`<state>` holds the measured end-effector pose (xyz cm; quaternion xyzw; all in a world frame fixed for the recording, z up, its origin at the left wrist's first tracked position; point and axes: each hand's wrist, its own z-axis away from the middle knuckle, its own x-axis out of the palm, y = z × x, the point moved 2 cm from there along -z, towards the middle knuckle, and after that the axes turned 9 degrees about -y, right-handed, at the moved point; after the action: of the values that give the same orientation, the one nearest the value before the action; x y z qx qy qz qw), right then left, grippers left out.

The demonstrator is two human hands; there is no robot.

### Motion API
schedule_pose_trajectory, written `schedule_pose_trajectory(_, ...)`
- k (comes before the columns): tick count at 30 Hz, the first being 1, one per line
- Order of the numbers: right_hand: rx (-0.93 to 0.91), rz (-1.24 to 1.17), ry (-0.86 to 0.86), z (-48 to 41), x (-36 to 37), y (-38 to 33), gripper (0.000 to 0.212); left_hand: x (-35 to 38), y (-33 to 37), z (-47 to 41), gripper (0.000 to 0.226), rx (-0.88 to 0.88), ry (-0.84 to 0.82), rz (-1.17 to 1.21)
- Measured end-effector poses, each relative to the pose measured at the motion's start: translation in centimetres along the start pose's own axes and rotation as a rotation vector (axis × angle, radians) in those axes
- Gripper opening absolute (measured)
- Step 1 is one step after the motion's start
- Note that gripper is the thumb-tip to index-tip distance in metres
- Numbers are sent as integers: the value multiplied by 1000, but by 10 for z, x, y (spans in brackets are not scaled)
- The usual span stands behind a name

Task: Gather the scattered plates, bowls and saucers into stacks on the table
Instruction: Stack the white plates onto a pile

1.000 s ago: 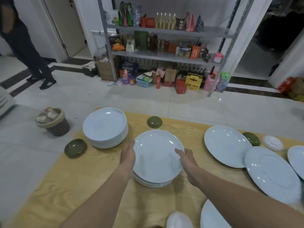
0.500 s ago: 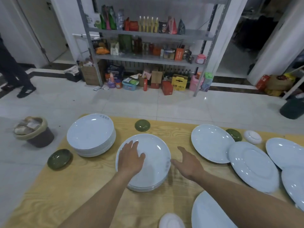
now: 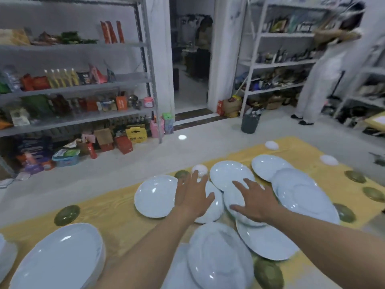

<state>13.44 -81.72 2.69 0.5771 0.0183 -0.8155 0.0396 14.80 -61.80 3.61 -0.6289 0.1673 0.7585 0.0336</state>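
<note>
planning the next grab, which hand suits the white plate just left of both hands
Probably left. The left hand is open right beside that plate; the right hand spreads over the overlapping plates farther right.

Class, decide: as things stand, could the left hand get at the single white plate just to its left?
Probably yes: the left hand is open beside the white plate, with nothing lying on it.
</note>
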Motion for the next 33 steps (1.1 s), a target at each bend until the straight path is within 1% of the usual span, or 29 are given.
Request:
schedule_pose_trajectory(4,90,-8,-5,11,-10,102,83,7,85,-40,64,32,-39,-88)
schedule_pose_trajectory(8,142,-75,-6,10,-8,181,85,19,149,-78,67,30,-76,-69)
schedule_pose_trajectory(15,241,-111,-71,-14,9,266,85,39,219,-143,65,71,-160,-31)
schedule_pose_trajectory(19,327,-227,-117,-30,21,303,84,57,243,-183,60,28,-225,125)
schedule_pose_trajectory(22,385,-388,-149,-40,29,332,80,79,262,-201,51,-90,-323,392)
schedule_pose_trajectory(24,427,-509,-179,-49,33,352,76,97,273,-210,44,-206,-388,596)
schedule_pose_trajectory(27,478,-713,-214,-67,43,380,71,123,284,-220,42,-401,-456,805)
schedule_pose_trajectory(30,502,-854,-281,-90,60,409,74,152,298,-228,51,-597,-466,997)
schedule_pose_trajectory(33,520,-965,-345,-109,79,430,77,186,307,-238,64,-748,-449,1096)
